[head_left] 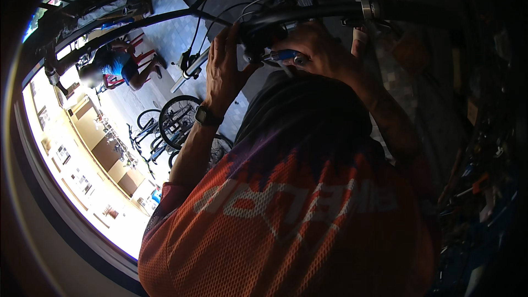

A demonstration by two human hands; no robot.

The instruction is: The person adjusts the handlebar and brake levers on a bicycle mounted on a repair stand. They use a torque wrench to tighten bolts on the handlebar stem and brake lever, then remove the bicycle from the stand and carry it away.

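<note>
A bicycle's black handlebar (330, 12) runs across the top of the head view. Below its middle is a dark stem-like part (264, 38), partly covered by my hands. My left hand (223, 69), with a watch on the wrist, closes around the left side of this part, fingers up and thumb beneath. My right hand (324, 52) is closed on a blue-handled tool (285, 55), whose metal end points left toward the part and my left thumb. The tool's exact kind is hard to make out. Thin black cables (203, 27) loop near my left hand.
A seated person in blue (115, 63) is on a red chair at the left. Several bicycles (179, 121) stand beyond my left forearm. A silver tube (190, 71) slants beside my left hand. Dim clutter with tools (478, 187) lies at the right.
</note>
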